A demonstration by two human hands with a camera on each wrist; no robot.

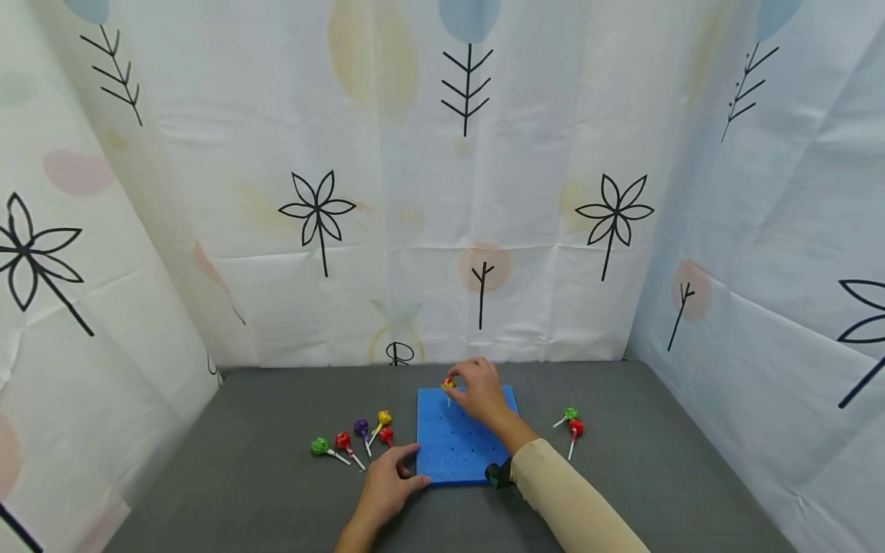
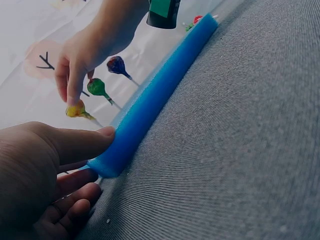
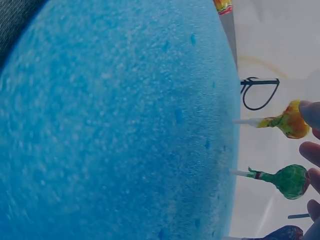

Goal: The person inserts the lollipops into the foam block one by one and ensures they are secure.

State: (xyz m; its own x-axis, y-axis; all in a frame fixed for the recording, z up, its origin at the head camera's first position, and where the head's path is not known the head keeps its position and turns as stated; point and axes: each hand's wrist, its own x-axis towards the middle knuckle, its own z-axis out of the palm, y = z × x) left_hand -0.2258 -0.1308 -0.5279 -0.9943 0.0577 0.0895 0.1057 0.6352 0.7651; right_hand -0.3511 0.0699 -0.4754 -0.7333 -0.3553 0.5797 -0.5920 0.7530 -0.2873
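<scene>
A blue foam board (image 1: pixel 456 453) dotted with small holes lies flat in front of me. At its far left part, my right hand (image 1: pixel 478 390) pinches the wrapped head of a yellow lollipop (image 3: pixel 292 120) between thumb and finger, its white stick upright at the board's surface. Beside it a green lollipop (image 3: pixel 292 181) and a dark blue lollipop (image 2: pixel 116 65) stand upright in the board; in the head view the right hand hides them. My left hand (image 1: pixel 389 482) holds the board's near left corner, thumb (image 2: pixel 106 131) against the edge and fingers on the side.
Left of the board lie loose lollipops: a green one (image 1: pixel 319 446), a purple one (image 1: pixel 362 428), a yellow one (image 1: pixel 384 418) and two red ones (image 1: pixel 343 441). To the right are another green lollipop (image 1: pixel 570 413) and a red lollipop (image 1: pixel 576 428). Patterned cloth (image 1: pixel 442 192) surrounds the grey table (image 1: pixel 276 491).
</scene>
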